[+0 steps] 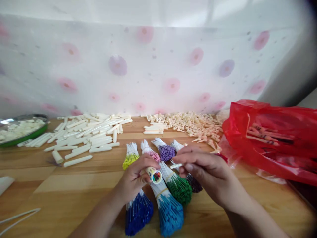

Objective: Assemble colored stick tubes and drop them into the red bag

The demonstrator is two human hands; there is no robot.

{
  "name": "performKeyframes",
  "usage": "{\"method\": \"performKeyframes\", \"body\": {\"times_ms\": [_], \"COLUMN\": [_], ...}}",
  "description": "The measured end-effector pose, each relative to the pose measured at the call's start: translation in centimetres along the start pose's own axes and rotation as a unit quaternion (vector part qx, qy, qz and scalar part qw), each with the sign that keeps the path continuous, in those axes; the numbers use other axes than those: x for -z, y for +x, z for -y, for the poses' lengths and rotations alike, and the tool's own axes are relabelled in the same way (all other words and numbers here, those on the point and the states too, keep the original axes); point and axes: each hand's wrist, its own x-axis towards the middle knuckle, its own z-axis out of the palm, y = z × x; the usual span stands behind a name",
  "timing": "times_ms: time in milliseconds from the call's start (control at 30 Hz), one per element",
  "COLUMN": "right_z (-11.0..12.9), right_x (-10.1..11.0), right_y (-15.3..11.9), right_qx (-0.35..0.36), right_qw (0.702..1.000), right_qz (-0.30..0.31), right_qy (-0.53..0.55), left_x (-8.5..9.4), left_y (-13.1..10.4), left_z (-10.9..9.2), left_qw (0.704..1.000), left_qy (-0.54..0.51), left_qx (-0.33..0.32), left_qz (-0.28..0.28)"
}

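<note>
My left hand (140, 177) is closed round a short cream tube (156, 177), whose open end faces me and shows several small coloured tips inside. To its right, my right hand (198, 165) pinches a small white piece (176, 165), a little apart from the tube. Below and behind both hands lie bundles of thin white sticks with coloured ends: dark blue (138, 215), light blue (170, 215), green (180, 190), yellow (130, 160), pink (154, 155) and purple (166, 152). A dark bundle (194, 183) is partly hidden by my right hand.
Loose cream tubes (86, 132) cover the left back of the wooden table (61, 201). Small cream parts (193, 124) lie in a heap at the back right. A green-rimmed tray (24, 135) stands far left, a red plastic bag (247, 155) far right. White cord (21, 216) lies front left.
</note>
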Motion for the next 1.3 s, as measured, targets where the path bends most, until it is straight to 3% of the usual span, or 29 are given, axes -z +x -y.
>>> {"method": "performKeyframes", "body": {"times_ms": [100,200,400,567,767,967,1300], "right_z": [-0.2,-0.5,-0.7,0.2,0.8,0.4,0.2], "right_x": [-0.1,-0.2,-0.2,-0.8,-1.7,-2.0,-2.1], "right_y": [-0.5,-0.6,-1.2,-1.6,-0.2,0.2,0.2], "right_qx": [0.038,0.053,0.003,0.099,0.198,0.235,0.228], "right_qw": [0.995,0.992,0.998,0.992,0.969,0.951,0.951], "right_qz": [-0.076,-0.117,-0.062,-0.068,-0.069,-0.053,-0.039], "right_qy": [0.052,0.022,0.033,-0.039,-0.127,-0.193,-0.204], "left_x": [-0.1,-0.2,-0.3,-0.4,-0.6,-0.6,-0.6], "left_y": [-0.1,-0.3,-0.1,-0.1,-0.1,0.2,0.4], "left_z": [0.2,0.4,1.0,1.0,0.4,0.1,-0.2], "left_qw": [1.0,0.999,0.999,0.998,0.996,0.995,0.995], "left_qy": [-0.014,-0.027,-0.03,-0.043,-0.04,-0.03,-0.012], "left_qx": [0.005,0.023,0.027,0.052,0.084,0.091,0.095], "left_qz": [0.007,0.02,0.017,0.005,0.004,0.018,0.041]}}
